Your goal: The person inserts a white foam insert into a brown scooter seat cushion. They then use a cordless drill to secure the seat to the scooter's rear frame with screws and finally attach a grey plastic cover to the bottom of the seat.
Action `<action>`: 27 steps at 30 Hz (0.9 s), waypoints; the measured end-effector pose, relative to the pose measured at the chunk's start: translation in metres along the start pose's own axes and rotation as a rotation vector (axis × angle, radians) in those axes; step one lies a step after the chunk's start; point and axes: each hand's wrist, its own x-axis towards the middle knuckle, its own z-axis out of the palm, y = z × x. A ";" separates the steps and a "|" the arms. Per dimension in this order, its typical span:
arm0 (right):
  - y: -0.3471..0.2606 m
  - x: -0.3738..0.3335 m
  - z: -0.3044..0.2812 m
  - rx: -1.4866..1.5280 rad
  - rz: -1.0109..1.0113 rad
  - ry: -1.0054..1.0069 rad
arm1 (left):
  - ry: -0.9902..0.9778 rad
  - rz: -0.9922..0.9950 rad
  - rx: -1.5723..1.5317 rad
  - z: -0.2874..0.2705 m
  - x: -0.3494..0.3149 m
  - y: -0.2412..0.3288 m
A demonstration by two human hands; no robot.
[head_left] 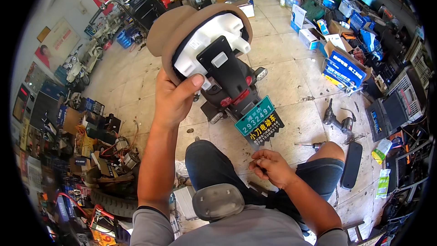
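My left hand [176, 99] grips the lower left edge of a brown padded backrest [169, 48], its thumb pressed on the white plastic shell [193, 48] at the back. The backrest stands at the rear of an electric scooter [227, 84], with a black bracket [223, 59] over the shell's middle. Below are red tail lights and a green number plate [256, 115]. My right hand [273, 167] hovers above my lap, fingers curled together; whatever they hold is too small to name. A greyish oval plastic cover [218, 202] lies on my lap.
On the tiles at right are a power drill [337, 117], a screwdriver [312, 145] and a long black pad [352, 166]. Blue-white boxes [343, 68] and an open tool case [398, 109] line the right side. Parts and a tyre [111, 204] crowd the left. A person stands far back.
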 end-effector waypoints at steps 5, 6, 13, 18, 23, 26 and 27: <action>0.016 -0.001 -0.008 0.043 -0.007 -0.041 | 0.015 0.032 0.107 -0.001 0.001 -0.001; 0.019 -0.001 -0.010 0.050 -0.008 -0.046 | 0.024 0.033 0.104 0.000 0.000 -0.001; 0.026 -0.004 -0.021 0.030 0.015 -0.085 | 0.169 0.010 0.109 0.012 0.002 0.007; 0.026 -0.005 -0.027 -0.018 -0.022 -0.101 | 0.189 0.103 0.059 0.006 0.009 0.021; 0.028 -0.004 -0.027 0.029 -0.030 -0.098 | 0.247 0.125 0.107 -0.001 0.010 0.024; 0.029 -0.005 -0.026 0.046 -0.023 -0.087 | 0.227 0.118 0.103 0.001 0.008 0.024; 0.029 -0.005 -0.026 0.051 -0.020 -0.075 | 0.223 0.111 0.091 0.003 0.008 0.023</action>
